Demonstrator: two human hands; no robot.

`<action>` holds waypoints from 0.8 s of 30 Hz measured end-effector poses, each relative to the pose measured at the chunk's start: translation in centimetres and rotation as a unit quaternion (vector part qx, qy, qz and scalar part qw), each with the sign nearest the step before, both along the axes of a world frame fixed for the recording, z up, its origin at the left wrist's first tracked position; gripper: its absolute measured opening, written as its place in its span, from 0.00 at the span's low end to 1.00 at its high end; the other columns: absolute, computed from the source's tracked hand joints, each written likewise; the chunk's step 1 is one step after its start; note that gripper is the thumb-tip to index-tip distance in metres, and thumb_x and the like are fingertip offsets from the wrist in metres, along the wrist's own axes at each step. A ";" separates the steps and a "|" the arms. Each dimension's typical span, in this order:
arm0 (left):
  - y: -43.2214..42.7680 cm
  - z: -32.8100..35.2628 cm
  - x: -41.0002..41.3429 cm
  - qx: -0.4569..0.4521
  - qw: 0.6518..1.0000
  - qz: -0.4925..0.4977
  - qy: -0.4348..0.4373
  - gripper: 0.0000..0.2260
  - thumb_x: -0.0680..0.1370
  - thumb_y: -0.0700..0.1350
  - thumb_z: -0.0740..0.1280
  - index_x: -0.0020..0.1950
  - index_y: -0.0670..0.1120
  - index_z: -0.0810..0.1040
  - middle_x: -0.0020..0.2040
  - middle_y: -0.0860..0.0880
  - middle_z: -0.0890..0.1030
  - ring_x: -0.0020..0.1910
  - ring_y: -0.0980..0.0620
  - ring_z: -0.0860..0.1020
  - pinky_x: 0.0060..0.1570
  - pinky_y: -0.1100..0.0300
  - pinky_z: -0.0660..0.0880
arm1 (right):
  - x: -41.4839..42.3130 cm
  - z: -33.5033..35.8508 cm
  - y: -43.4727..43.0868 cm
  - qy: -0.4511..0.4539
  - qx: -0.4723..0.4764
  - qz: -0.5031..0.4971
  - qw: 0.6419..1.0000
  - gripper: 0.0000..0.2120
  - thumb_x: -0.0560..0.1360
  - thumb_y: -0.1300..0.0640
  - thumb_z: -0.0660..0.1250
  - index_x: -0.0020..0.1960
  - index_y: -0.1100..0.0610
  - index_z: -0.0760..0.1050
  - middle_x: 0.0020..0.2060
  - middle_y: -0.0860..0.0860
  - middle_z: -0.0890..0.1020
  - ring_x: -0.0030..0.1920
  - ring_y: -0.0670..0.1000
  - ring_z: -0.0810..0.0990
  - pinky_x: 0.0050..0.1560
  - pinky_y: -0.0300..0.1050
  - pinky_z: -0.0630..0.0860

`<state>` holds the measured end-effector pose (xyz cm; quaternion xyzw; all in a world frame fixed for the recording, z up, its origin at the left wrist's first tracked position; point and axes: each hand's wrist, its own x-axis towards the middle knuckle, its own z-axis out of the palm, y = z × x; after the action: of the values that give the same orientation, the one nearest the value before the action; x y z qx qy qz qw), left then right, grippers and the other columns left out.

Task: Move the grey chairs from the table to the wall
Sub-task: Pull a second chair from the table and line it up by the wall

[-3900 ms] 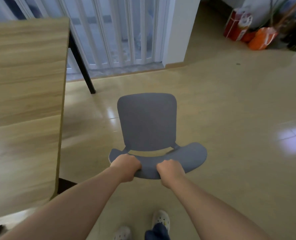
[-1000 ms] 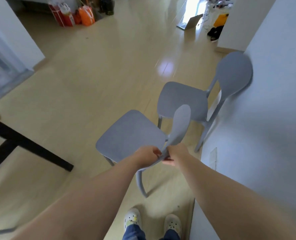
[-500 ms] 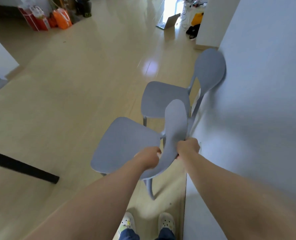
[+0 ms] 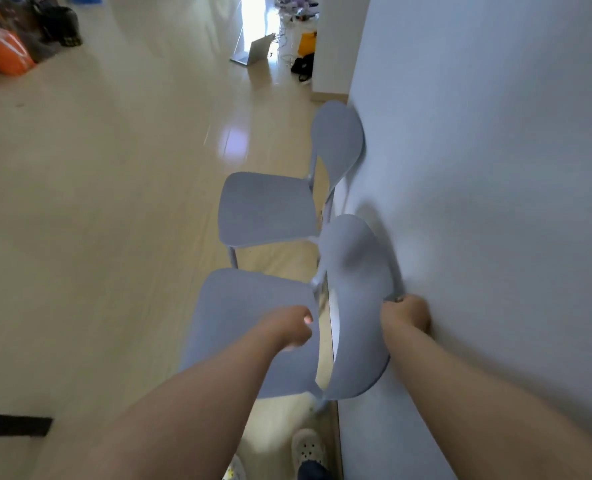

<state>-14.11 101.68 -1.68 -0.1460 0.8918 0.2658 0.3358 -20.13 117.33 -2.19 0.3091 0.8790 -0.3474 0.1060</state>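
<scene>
The near grey chair (image 4: 242, 327) stands side-on at the white wall (image 4: 495, 202), its backrest (image 4: 353, 306) almost touching the wall. My right hand (image 4: 405, 315) grips the backrest's upper edge on the wall side. My left hand (image 4: 292, 327) is curled closed over the rear of the seat, a small gap from the backrest; whether it holds the chair is unclear. A second grey chair (image 4: 266, 209) stands just beyond, its backrest against the same wall.
A black table foot (image 4: 10, 426) lies on the floor at lower left. Orange bags (image 4: 7, 53) and dark items sit far left. An open laptop (image 4: 256, 51) and clutter lie at the far end. My shoes (image 4: 308, 448) are near the wall.
The held chair has swung right and come down close to the wall behind the other chair. My left hand has come off the backrest's left edge. My right hand stays on the backrest.
</scene>
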 end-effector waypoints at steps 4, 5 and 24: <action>0.0 0.2 -0.3 0.004 1.000 -0.003 0.006 0.18 0.81 0.40 0.55 0.70 0.46 0.70 0.72 0.45 0.71 0.71 0.45 0.69 0.69 0.54 0.66 | 0.1 0.1 0.2 0.000 0.020 -0.020 1.000 0.15 0.78 0.62 0.60 0.61 0.68 0.75 0.60 0.65 0.79 0.61 0.64 0.78 0.60 0.53 0.74; -0.2 0.1 -0.3 0.006 1.000 0.001 0.007 0.18 0.81 0.40 0.55 0.70 0.45 0.70 0.72 0.45 0.71 0.71 0.45 0.69 0.68 0.55 0.66 | 0.0 0.2 0.1 -0.004 0.025 -0.020 0.999 0.16 0.78 0.63 0.60 0.62 0.69 0.74 0.61 0.66 0.78 0.62 0.65 0.77 0.61 0.54 0.73; -8.5 0.7 6.3 -0.027 0.994 0.103 0.033 0.17 0.81 0.39 0.55 0.69 0.44 0.72 0.70 0.45 0.73 0.69 0.46 0.70 0.66 0.58 0.68 | 6.5 0.1 -11.2 -0.128 0.065 0.524 0.840 0.17 0.77 0.59 0.55 0.31 0.51 0.55 0.30 0.48 0.62 0.33 0.50 0.66 0.30 0.38 0.59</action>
<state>-7.80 93.23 -0.98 -0.2377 0.8892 0.2793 0.2733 -13.65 106.18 -2.11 -0.1494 0.9091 -0.1394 0.3631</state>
